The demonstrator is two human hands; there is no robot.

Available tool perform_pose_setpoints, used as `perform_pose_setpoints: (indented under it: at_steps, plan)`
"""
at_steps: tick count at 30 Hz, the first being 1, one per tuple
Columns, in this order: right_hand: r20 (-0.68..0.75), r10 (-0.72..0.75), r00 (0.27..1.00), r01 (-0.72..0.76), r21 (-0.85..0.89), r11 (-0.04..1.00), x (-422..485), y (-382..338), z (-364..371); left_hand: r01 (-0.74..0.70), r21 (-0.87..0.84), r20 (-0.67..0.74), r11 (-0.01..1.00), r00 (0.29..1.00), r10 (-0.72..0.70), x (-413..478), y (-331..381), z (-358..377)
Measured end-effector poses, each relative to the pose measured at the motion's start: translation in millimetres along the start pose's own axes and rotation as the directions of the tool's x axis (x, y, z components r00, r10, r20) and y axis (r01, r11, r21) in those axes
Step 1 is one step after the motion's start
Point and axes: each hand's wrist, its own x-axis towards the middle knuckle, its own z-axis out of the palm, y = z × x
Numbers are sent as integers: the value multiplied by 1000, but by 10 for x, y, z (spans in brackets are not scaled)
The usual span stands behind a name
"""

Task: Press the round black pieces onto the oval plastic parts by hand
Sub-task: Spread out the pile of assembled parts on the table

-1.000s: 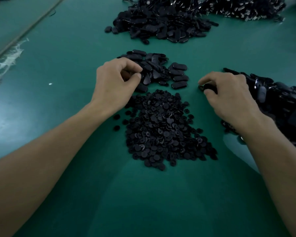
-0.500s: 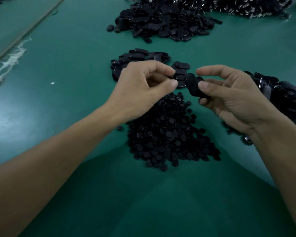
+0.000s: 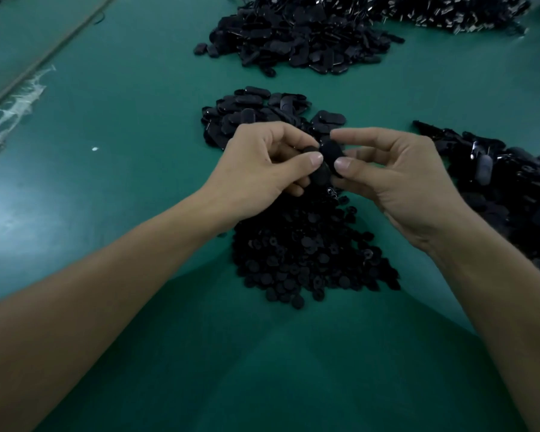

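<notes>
both hands (image 3: 325, 169) pinch what looks like one oval part (image 3: 331, 155).

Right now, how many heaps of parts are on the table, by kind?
Round pieces heap: 1
Oval parts heaps: 2, near and far
Heaps of other black parts with shiny bits: 2, right side and far right
Total: 5

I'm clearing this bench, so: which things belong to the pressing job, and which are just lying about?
Job: left hand, pinching a round piece; right hand, pinching an oval part; round-piece pile; near oval-part pile.
Lying about: far heaps; dark pile at right, role unclear; white fleck; white shreds.
</notes>
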Motion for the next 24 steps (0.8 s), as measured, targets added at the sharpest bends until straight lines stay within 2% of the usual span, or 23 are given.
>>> perform_pose_setpoints:
  at_steps: [3, 9, 13, 16, 19, 22, 24]
  plan:
    - [3, -52, 999, 52, -42, 998, -4, -4, 52, -1, -27, -25, 1000, 1000, 1, 7, -12, -7]
    - [63, -123, 990, 127, -53, 990, 5, 8, 109, -52, 31, -27, 998, 998, 53, 31, -16, -59]
    - [112, -178, 978, 201, -244, 949, 8, 25, 117, -31, 34, -127, 999, 991, 35, 117, -57, -177]
    - [87, -194, 977, 212, -483, 850, -12, 16, 73, 9, -19, -305, 1000, 952, -14, 195, -142, -311]
    - [94, -184, 978, 197, -688, 698, -39, -51, 1, 7, 59, -413, 998, 911, 18, 242, -237, -426]
    - [105, -128, 986, 158, -831, 533, -54, -115, -52, -6, 252, -399, 968, 910, 110, 262, -302, -422]
    - [68, -96, 993, 105, -880, 463, -83, -124, -66, -22, 392, -343, 920, 924, 168, 262, -327, -395]
